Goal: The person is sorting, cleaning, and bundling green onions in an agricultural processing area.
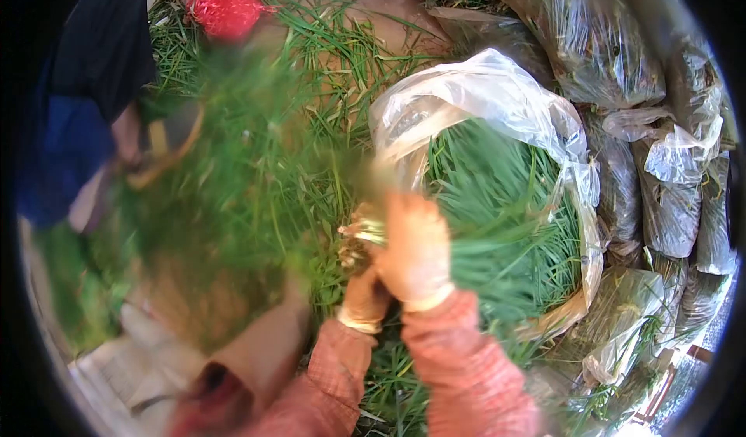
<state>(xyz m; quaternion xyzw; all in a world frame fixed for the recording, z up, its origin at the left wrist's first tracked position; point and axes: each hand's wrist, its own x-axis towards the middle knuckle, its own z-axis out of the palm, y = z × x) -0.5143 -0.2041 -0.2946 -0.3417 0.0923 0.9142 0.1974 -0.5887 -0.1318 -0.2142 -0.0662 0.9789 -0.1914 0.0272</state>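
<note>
My two hands, both in pale orange gloves, meet at the middle of the head view. My right hand (420, 243) is closed around a bunch of chives, smeared by motion. Just below and to the left, my left hand (364, 297) is closed at the same bunch, its fingertips partly hidden. Pale stem ends (365, 227) of the chives stick out on the left, and blurred green leaves (486, 243) reach right. Under those leaves stands a clear plastic bag (497, 76), its mouth wide and packed with long green chives (536, 173).
Loose greens (256, 181) lie heaped to the left. Filled plastic bags (668, 196) are stacked along the right. Red netting or string (225, 6) lies at the top left. Another person in dark clothing (85, 118) is at the left edge, a hand (127, 134) low beside the heap.
</note>
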